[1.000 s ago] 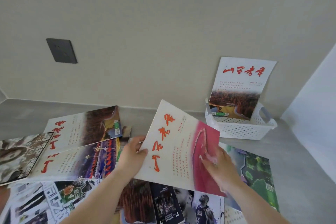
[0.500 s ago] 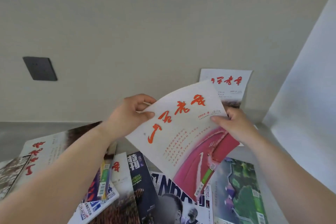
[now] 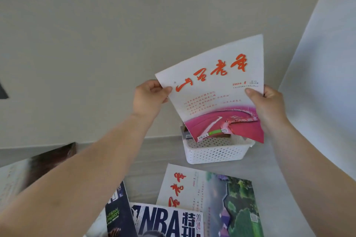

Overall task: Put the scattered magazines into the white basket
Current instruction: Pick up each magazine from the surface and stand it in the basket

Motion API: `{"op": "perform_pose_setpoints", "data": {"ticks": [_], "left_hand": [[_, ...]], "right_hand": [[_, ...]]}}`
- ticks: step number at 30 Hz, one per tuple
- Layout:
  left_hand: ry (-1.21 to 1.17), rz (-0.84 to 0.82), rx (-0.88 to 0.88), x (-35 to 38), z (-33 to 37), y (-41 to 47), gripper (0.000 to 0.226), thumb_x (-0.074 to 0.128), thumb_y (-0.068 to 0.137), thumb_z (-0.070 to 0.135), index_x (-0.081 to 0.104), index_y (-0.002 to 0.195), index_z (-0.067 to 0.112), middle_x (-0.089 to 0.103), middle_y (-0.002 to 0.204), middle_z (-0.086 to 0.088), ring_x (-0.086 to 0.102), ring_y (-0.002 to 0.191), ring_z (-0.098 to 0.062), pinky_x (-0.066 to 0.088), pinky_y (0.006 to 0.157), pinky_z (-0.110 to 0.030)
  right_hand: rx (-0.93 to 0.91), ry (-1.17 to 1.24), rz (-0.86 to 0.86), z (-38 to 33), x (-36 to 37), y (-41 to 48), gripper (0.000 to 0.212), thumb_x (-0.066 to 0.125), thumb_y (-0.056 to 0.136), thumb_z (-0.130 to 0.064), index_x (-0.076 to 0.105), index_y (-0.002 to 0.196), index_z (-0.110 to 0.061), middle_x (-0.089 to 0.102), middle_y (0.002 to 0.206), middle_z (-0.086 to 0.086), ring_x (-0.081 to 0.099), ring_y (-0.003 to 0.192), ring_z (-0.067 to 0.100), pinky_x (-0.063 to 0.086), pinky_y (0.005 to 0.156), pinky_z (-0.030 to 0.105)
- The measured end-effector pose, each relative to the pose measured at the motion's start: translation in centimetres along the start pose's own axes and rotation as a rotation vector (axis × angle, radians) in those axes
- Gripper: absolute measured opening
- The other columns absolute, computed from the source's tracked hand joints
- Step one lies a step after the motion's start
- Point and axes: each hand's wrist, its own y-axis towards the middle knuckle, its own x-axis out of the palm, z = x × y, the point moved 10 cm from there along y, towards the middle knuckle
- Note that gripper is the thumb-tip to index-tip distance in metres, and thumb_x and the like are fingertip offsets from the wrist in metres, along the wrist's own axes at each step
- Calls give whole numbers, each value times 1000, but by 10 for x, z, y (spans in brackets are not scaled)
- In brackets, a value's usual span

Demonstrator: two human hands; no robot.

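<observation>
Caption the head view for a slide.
Both hands, left and right, hold a red-titled pink-cover magazine upright over the white perforated plastic basket.

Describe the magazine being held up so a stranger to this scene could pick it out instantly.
Start at the white basket against the back wall. Directly above it, the left hand and the right hand hold one magazine upright by its side edges. Unlike the NBA magazine and the green garden-cover magazine lying flat on the surface, it is off the surface, with red brush lettering over a pink landscape.
</observation>
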Motion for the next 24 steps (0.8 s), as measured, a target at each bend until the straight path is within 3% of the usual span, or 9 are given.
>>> {"op": "perform_pose_setpoints", "data": {"ticks": [3, 5, 7, 12, 18, 24], "left_hand": [[39, 59, 66, 28, 7, 21, 14, 62, 79, 5, 56, 70, 14, 59, 66, 7, 59, 66, -14, 52, 73, -29], [61, 58, 122, 43, 11, 33, 10, 63, 78, 6, 57, 76, 14, 59, 65, 9, 60, 65, -9, 53, 66, -22], [91, 41, 143, 55, 6, 41, 11, 63, 78, 8, 57, 75, 15, 59, 65, 11, 58, 63, -3, 52, 60, -15], [133, 15, 83, 68, -36, 53, 18, 63, 78, 5, 56, 68, 18, 60, 67, 9, 59, 65, -7, 52, 67, -22], [174, 21, 0, 78, -81, 65, 26, 65, 77, 5, 56, 62, 25, 61, 67, 7, 61, 71, -16, 52, 75, -30], [212, 10, -12, 96, -101, 81, 23, 66, 76, 7, 57, 63, 24, 60, 67, 11, 58, 64, -4, 48, 63, -15]], "right_hand": [[8, 23, 47, 15, -8, 22, 12, 53, 87, -13, 59, 93, -21, 63, 95, 0, 61, 84, 17, 48, 70, 25], [27, 50, 65, 26, -11, 38, 12, 52, 87, -12, 58, 91, -21, 62, 93, -1, 60, 77, 11, 47, 65, 22], [81, 74, 67, 45, -11, 51, 11, 52, 87, -12, 58, 89, -22, 62, 93, 0, 60, 79, 13, 49, 72, 28], [207, 90, -38, 101, 6, 69, 18, 51, 89, -17, 59, 79, -28, 65, 87, -6, 63, 86, 20, 50, 77, 33], [307, 45, -86, 155, 23, 80, 14, 49, 90, -13, 57, 90, -24, 62, 96, -1, 58, 103, 28, 46, 95, 44], [343, 18, -35, 184, 26, 93, 22, 46, 89, -9, 56, 109, -14, 60, 109, 7, 56, 109, 31, 44, 99, 46]]}}
